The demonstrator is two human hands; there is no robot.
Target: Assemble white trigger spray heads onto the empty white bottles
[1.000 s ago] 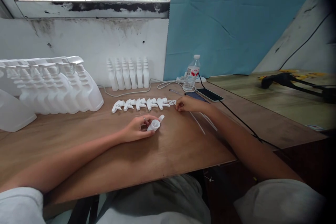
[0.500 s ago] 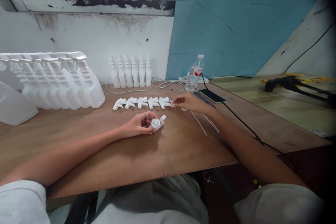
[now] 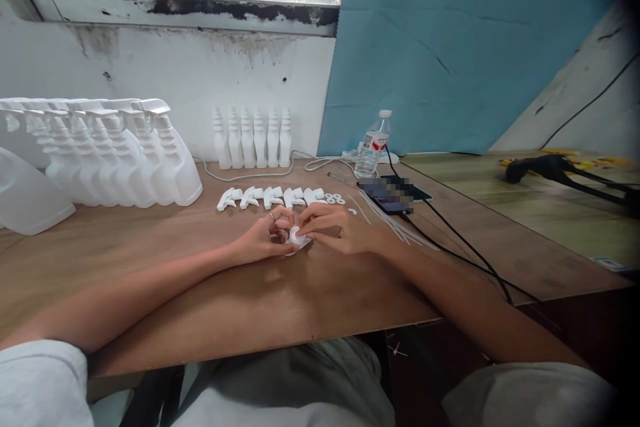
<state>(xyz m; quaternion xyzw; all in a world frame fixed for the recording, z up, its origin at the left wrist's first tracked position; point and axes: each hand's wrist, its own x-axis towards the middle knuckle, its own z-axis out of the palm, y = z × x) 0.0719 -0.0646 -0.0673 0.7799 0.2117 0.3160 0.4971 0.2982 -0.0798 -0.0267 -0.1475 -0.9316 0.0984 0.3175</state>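
Observation:
My left hand (image 3: 267, 237), with a ring on one finger, is closed around a white plastic trigger head (image 3: 299, 239) above the wooden table. The fingertips of my right hand (image 3: 333, 227) are pressed together at the opening of that piece; whatever they pinch is too small or hidden to make out. Behind my hands lies a row of several white trigger heads (image 3: 273, 197). Small white rings (image 3: 335, 199) sit at the row's right end, partly close to my right hand.
White spray bottles (image 3: 170, 163) crowd the left side, and smaller white bottles (image 3: 259, 140) stand against the wall. A water bottle (image 3: 371, 147), phones (image 3: 387, 197), black cables (image 3: 455, 230) and thin white tubes (image 3: 400, 227) are on the right.
My right hand has come from the right end of the row to the piece in my left hand. The white rings and more of the tubes and phones are now uncovered.

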